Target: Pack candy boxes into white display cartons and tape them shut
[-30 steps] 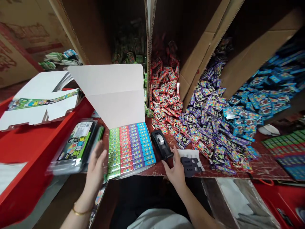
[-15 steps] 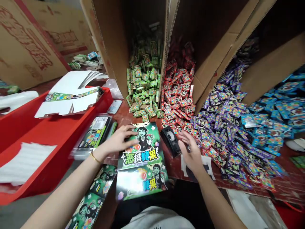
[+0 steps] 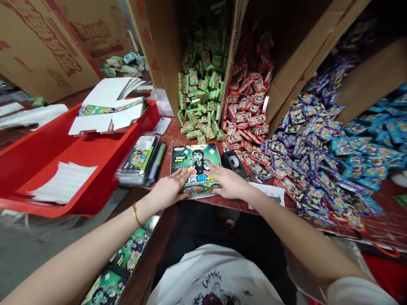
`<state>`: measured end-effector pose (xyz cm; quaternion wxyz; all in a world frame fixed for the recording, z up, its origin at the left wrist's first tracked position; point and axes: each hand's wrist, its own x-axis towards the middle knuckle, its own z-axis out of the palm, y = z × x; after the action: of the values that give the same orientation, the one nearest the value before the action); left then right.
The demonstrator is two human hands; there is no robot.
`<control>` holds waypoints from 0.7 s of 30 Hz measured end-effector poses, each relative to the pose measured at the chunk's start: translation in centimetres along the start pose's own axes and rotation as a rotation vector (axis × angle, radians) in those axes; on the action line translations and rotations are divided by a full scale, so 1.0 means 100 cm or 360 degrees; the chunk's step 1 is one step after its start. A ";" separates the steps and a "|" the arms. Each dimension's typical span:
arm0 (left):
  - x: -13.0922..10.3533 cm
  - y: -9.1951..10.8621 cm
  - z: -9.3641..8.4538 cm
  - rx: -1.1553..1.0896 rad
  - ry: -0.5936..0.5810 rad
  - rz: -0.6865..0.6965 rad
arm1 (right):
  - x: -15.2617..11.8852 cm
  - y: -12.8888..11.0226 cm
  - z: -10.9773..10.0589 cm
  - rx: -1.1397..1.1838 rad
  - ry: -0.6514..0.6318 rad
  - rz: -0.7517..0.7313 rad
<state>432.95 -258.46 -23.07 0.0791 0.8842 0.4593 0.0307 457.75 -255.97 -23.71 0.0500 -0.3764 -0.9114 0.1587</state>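
L side: red tray [image 3: 19, 173], w/ loose white sheets [image 3: 63, 182] at its near end & a stack of flat white cards [image 3: 103, 95] across the far end. Cards look unfolded, so I'd call that part not done. Low at near L, by my L arm [image 3: 79, 254], a row of green printed boxes [image 3: 132, 250]; I'd guess those are finished, tho can't see if they're full.

R of tray, on the bench [image 3: 174, 136], stacked clear plastic cases [image 3: 141, 156] w/ printed card in, & a phone [image 3: 162, 126] farther back.

Middle: my L hand [image 3: 168, 188] is open, fingers laid on the near L part of the lid, thumb by its near edge. The candy box [image 3: 199, 160] sits at the near edge of the bench, lid down, contents hidden. R hand [image 3: 230, 182] is open too, fingers flat on the R side of the lid. Neither's gripping. Closing looks almost done; can't tell if the front flap's tucked in.

Beyond the box, green packs [image 3: 203, 93] heaped btwn cardboard walls [image 3: 165, 55], then red packs [image 3: 249, 114]. Just R of box, black tape dispenser [image 3: 241, 171], not held; paper [image 3: 270, 192] nearer me. Farther R, purple packs [image 3: 305, 144], then blue packs [image 3: 365, 148]: loose, lots left unboxed.
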 end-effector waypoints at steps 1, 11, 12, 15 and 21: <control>0.000 -0.001 -0.003 0.0023 -0.0025 0.0010 | -0.001 0.001 -0.001 0.0011 0.0013 -0.0011; -0.044 -0.003 0.044 -0.0040 0.0590 -0.0019 | -0.024 -0.013 0.029 -0.0120 0.0530 0.0024; -0.048 -0.003 0.047 -0.0149 0.0655 -0.0102 | -0.025 -0.013 0.032 -0.0063 0.0586 0.0071; -0.052 -0.004 0.054 -0.0507 0.0777 -0.0327 | -0.025 -0.010 0.046 0.0039 0.0739 0.0128; -0.047 0.001 0.060 -0.0832 0.0861 -0.0487 | -0.025 -0.009 0.062 0.0143 0.1001 0.0165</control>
<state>431.07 -263.02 -28.92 0.1813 0.7158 0.5665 0.3659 457.58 -259.86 -29.17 0.3376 -0.4502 -0.8230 0.0770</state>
